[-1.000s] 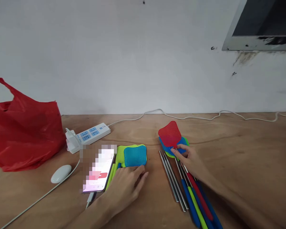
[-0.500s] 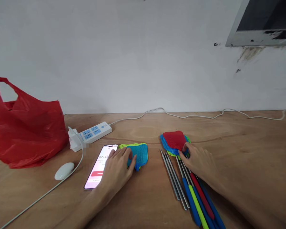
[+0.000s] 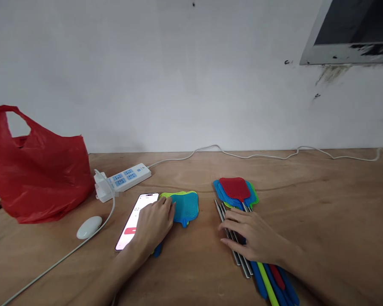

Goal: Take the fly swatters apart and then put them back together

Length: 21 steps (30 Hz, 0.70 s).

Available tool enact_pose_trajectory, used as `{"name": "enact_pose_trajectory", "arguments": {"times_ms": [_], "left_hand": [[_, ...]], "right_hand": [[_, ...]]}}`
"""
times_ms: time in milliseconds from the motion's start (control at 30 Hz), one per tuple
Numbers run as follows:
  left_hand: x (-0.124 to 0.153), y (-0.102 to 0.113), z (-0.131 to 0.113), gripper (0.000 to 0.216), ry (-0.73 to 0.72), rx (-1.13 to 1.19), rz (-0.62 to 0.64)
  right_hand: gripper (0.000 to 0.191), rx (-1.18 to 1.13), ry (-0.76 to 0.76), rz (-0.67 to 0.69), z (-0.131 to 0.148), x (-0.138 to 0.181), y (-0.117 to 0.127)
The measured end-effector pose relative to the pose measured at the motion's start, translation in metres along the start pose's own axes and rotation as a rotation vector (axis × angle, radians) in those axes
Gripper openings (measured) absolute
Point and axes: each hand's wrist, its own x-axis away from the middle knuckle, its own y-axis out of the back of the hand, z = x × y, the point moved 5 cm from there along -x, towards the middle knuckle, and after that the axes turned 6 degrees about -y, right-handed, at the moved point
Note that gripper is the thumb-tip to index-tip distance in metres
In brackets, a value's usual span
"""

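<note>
My left hand (image 3: 155, 223) rests closed on a blue fly-swatter head (image 3: 185, 207), which lies on a green one (image 3: 166, 195); a blue piece pokes out under my wrist. Stretched-out fingers of my right hand (image 3: 250, 237) lie flat over several loose metal rods (image 3: 222, 212) and over the shafts of a stack of assembled swatters. That stack has a red head (image 3: 234, 188) on top of blue and green ones, and its blue, green and red handles (image 3: 268, 284) run toward me.
A lit phone (image 3: 133, 221) lies left of my left hand. Farther left are a white power strip (image 3: 124, 178), a white mouse-like object (image 3: 89, 226) with a cable, and a red plastic bag (image 3: 35, 170). The wooden table (image 3: 322, 204) meets a white wall.
My right hand let the red swatter head down onto the stack, then slid back over the rods. My left hand moved up onto the blue head.
</note>
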Motion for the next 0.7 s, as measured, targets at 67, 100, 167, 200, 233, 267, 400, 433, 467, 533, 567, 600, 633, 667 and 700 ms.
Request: {"name": "enact_pose_trajectory", "arguments": {"times_ms": [67, 100, 167, 200, 233, 267, 400, 433, 467, 533, 567, 600, 633, 667, 700], "left_hand": [[0.0, -0.002, 0.0, 0.033, -0.002, -0.008, 0.015], [0.0, -0.004, 0.001, 0.032, -0.004, -0.011, 0.02], [0.0, -0.006, 0.0, 0.03, -0.009, -0.011, 0.026], [0.001, -0.008, 0.0, 0.029, -0.012, -0.009, 0.027], [0.001, -0.008, 0.0, 0.028, -0.016, -0.004, 0.028], [0.001, -0.009, -0.001, 0.028, -0.022, 0.002, 0.027], [0.001, -0.009, -0.003, 0.025, -0.045, 0.038, -0.001], [0.001, -0.008, -0.003, 0.024, -0.046, 0.049, -0.015], [0.001, -0.007, -0.003, 0.023, -0.045, 0.06, -0.033], [0.002, -0.006, -0.003, 0.022, -0.044, 0.087, -0.077], [0.003, -0.005, -0.004, 0.022, -0.047, 0.105, -0.102], [0.004, -0.004, -0.005, 0.023, -0.056, 0.126, -0.13], [0.005, -0.002, -0.006, 0.023, -0.07, 0.153, -0.158], [0.007, -0.001, -0.008, 0.024, -0.091, 0.183, -0.186], [0.008, 0.001, -0.01, 0.026, -0.115, 0.214, -0.212]], "right_hand": [[0.014, -0.005, -0.021, 0.029, 0.001, 0.0, -0.004], [0.013, -0.009, -0.032, 0.04, 0.001, -0.001, -0.005], [0.012, -0.02, -0.053, 0.052, 0.0, -0.002, -0.005], [0.011, -0.026, -0.064, 0.054, 0.0, -0.002, -0.005], [0.01, -0.032, -0.072, 0.055, -0.001, -0.003, -0.004], [0.01, -0.037, -0.077, 0.053, -0.001, -0.003, -0.004], [0.007, -0.05, -0.086, 0.033, -0.001, -0.002, -0.004], [0.007, -0.049, -0.092, 0.028, -0.001, -0.001, -0.004], [0.006, -0.049, -0.096, 0.028, -0.001, -0.001, -0.004], [0.006, -0.048, -0.089, 0.032, 0.001, -0.001, -0.005], [0.006, -0.045, -0.08, 0.034, 0.002, 0.0, -0.005], [0.007, -0.04, -0.069, 0.036, 0.003, 0.0, -0.005], [0.008, -0.036, -0.061, 0.037, 0.004, -0.001, -0.005], [0.009, -0.032, -0.057, 0.038, 0.005, -0.001, -0.005], [0.009, -0.031, -0.058, 0.039, 0.005, -0.001, -0.004]]}}
